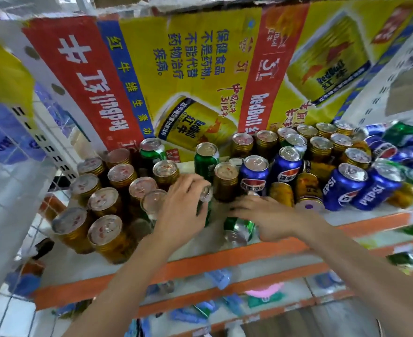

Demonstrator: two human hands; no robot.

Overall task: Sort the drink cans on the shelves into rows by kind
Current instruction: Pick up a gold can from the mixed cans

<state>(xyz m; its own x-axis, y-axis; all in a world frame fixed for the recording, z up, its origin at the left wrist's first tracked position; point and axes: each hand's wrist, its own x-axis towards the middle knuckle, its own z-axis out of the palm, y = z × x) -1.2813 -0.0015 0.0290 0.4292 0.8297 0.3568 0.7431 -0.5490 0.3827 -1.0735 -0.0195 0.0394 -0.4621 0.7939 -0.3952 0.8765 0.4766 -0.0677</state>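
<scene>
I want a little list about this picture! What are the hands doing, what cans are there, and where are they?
left hand: grips an upright green can
right hand: rests on a lying green can
gold cans: standing in rows at the left
blue Pepsi cans: middle and right, mixed with gold ones
shelf: orange front edge
behind: Red Bull cardboard

The left hand (181, 210) hides most of 1 green can (206, 212). Cans on the lower shelves (224, 310) below both hands blur beyond telling.
</scene>
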